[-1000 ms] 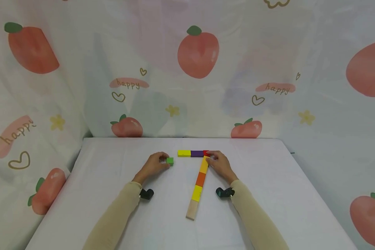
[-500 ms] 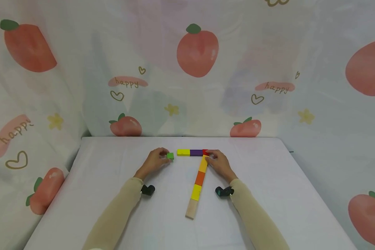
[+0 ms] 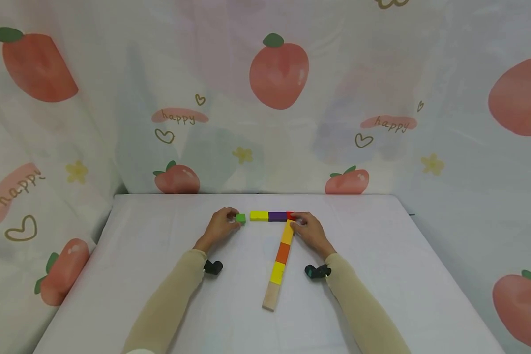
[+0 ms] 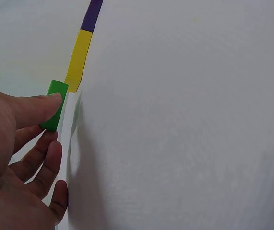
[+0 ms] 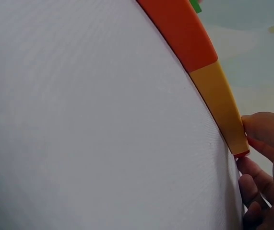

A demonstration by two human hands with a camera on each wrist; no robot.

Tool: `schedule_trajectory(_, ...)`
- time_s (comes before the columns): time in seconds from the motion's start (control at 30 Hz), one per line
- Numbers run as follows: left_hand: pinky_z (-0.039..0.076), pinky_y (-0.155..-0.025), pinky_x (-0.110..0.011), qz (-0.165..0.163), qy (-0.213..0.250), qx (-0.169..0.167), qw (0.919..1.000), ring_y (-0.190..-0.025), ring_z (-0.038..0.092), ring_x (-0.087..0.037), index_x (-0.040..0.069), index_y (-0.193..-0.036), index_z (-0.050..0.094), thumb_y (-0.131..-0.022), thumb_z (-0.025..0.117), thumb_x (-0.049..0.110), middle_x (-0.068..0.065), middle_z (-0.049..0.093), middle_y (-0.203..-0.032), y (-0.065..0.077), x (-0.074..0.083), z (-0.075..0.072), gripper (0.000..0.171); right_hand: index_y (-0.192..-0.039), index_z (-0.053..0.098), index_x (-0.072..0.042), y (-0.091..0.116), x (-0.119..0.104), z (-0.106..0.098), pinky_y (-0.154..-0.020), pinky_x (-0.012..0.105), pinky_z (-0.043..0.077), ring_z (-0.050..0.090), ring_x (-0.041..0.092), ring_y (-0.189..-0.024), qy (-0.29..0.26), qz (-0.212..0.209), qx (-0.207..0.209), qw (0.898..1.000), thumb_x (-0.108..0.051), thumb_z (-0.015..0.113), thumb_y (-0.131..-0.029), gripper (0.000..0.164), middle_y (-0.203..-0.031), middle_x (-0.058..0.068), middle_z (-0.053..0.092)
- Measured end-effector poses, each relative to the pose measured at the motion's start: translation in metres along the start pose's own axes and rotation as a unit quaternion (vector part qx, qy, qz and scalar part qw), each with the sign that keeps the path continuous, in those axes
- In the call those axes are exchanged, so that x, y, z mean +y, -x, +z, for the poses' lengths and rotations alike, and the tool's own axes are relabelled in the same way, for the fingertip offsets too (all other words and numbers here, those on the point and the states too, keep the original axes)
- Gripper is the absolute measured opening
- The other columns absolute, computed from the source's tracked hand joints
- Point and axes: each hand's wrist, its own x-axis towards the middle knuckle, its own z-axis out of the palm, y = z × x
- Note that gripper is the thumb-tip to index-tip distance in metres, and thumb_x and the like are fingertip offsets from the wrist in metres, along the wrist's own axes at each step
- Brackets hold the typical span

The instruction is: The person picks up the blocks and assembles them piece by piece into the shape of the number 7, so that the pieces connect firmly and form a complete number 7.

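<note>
My left hand (image 3: 220, 228) pinches a small green block (image 4: 56, 105) between thumb and fingers. It stands just left of the yellow block (image 3: 259, 216), with a narrow gap between them. That yellow block begins a row along the back, followed by a purple block (image 3: 277, 217) and a red block (image 3: 290, 215). My right hand (image 3: 311, 233) grips the corner where the row ends: fingertips cover part of the red block, while the thumb lies against an orange-yellow block (image 5: 220, 105). Most of the red block is hidden by the fingers.
A slanted line runs toward the front from the orange-yellow block: an orange block (image 3: 282, 253), another yellow block (image 3: 277, 272) and a plain wooden block (image 3: 271, 297). All lie on a white-covered table (image 3: 371, 275). A fruit-patterned curtain (image 3: 230, 73) hangs behind.
My left hand has moved away from me with the green block, bringing it level with the back row. The right hand stays at the corner.
</note>
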Motion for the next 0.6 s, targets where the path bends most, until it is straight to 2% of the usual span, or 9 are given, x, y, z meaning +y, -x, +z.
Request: schedule_trajectory(0.6, 0.042, -0.106, -0.046, -0.032, -0.023, 0.006, 0.9992, -0.118, 0.058, -0.028, 0.007, -0.124, 0.065, -0.089, 0.072, 0.014, -0.012, 0.064, -0.125, -0.005, 0.011, 0.008, 0.036, -0.135, 0.059, -0.022, 0.001, 0.000, -0.002, -0.100, 0.047, 0.045, 0.050, 0.029, -0.115, 0.002, 0.004, -0.003, 1.000, -0.032, 0.062, -0.095, 0.041, -0.134, 0.008, 0.055)
